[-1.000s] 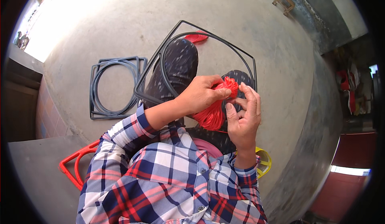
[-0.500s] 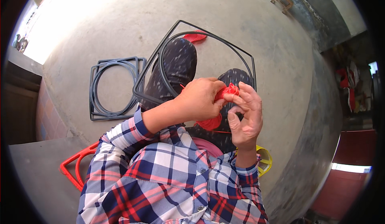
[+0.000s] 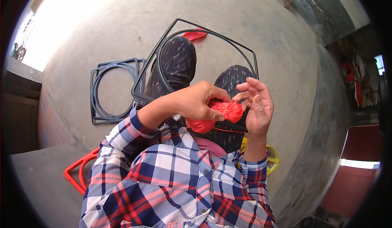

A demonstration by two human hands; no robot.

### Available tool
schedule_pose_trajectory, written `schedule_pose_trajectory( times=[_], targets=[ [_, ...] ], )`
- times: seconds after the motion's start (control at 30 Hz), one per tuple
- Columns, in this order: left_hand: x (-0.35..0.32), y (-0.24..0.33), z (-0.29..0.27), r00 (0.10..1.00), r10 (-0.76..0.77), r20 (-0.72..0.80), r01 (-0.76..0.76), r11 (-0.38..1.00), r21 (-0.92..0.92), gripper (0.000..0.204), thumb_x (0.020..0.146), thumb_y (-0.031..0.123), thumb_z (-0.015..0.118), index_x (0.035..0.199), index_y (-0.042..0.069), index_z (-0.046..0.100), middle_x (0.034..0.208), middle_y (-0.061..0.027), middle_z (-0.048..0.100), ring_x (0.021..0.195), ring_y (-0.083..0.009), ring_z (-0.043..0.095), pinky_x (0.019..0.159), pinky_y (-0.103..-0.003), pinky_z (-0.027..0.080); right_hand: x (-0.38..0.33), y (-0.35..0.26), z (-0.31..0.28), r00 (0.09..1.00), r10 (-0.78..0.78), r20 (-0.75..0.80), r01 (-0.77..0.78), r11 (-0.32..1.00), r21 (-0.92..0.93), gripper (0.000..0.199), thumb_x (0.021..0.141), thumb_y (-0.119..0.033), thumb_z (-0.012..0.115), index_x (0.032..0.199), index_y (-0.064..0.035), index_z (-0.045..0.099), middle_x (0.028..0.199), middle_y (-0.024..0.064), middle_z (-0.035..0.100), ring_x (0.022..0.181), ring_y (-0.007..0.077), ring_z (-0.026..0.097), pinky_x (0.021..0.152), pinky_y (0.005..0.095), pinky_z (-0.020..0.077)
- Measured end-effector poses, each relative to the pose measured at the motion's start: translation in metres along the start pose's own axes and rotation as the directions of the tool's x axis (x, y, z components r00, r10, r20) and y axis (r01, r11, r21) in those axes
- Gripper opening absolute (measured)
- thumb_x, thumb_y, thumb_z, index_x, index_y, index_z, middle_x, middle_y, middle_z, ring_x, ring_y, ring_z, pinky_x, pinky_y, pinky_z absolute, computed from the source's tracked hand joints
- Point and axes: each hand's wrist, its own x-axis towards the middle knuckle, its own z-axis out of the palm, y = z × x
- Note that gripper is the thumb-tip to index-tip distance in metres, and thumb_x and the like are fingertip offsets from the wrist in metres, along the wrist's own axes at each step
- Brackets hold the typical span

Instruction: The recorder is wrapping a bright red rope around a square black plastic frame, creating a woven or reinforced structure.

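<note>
A bundle of glossy red looped cord point(image 3: 232, 112) is being clamped by the left hand's point(image 3: 200, 102) grip over dark speckled fabric trousers point(image 3: 178, 62). Beside its end, the right hand point(image 3: 259, 110) is being held loosely curled; whether anything is being pinched there cannot be told. The loops are being gathered already, while a thin red strand point(image 3: 230, 131) is being left trailing, apparently not yet secured.

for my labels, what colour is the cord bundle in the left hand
The cord bundle is bright red, head view.
</note>
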Motion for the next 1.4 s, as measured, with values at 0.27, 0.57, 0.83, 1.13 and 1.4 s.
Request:
schedule_pose_trajectory(
  times=[0.27,0.57,0.83,1.13,1.4],
  targets=[
    [0.009,-0.011,0.009,0.996,-0.071,0.050,0.079,0.511,-0.856,0.031,0.086,0.009,0.073,0.110,0.003,0.055,0.106,-0.0092,0.065,0.098,-0.0153,0.063,0.090,-0.029,0.050,-0.004,0.000,0.028,0.998,0.015,0.067,-0.029,0.978,0.205,0.067,0.078,-0.027,0.082,0.131,0.0017,0.053,0.135,0.0117,0.052,0.121,0.0187,0.052,0.107,0.0318,0.0380],
    [0.018,0.004,0.019,0.998,0.036,-0.051,-0.058,0.833,-0.550,0.038,0.098,0.017,0.059,0.130,0.000,0.051,0.115,-0.0061,0.061,0.103,-0.0126,0.060,0.093,-0.027,0.047,0.020,-0.011,0.021,0.985,-0.168,-0.040,0.173,0.953,0.249,0.065,0.075,-0.026,0.085,0.126,0.0004,0.053,0.131,0.0100,0.054,0.109,0.0160,0.057,0.100,0.0292,0.0431],
    [0.021,0.026,0.030,0.993,-0.114,-0.037,-0.014,0.193,-0.981,0.054,0.102,0.044,0.041,0.135,0.002,0.048,0.123,-0.0132,0.061,0.108,-0.0259,0.064,0.091,-0.040,0.053,0.032,-0.036,0.028,0.953,-0.289,0.097,0.267,0.945,0.187,0.030,0.081,-0.007,0.072,0.109,0.0002,0.064,0.117,0.0196,0.065,0.123,0.0339,0.055,0.105,0.0467,0.0408],
    [-0.001,0.004,0.037,0.948,-0.196,0.252,0.310,0.375,-0.874,0.042,0.101,0.045,0.045,0.115,0.007,0.056,0.085,-0.0053,0.064,0.056,-0.0118,0.050,0.045,-0.024,0.032,0.032,-0.039,-0.022,0.964,-0.231,-0.135,0.267,0.824,0.500,0.027,0.085,-0.001,0.055,0.111,-0.0011,0.057,0.099,0.0133,0.065,0.096,0.0268,0.063,0.095,0.0466,0.0481],
    [-0.077,0.001,-0.005,0.919,-0.295,-0.263,0.163,0.889,-0.428,0.012,0.094,0.012,0.062,0.086,0.004,0.065,0.073,0.0068,0.055,0.063,-0.0005,0.044,0.054,-0.018,0.032,0.009,-0.020,-0.176,0.886,-0.286,-0.366,0.442,0.760,0.476,0.017,0.092,-0.013,0.057,0.105,-0.0010,0.056,0.085,0.0053,0.058,0.078,0.0196,0.054,0.081,0.0365,0.0441]
  ],
)
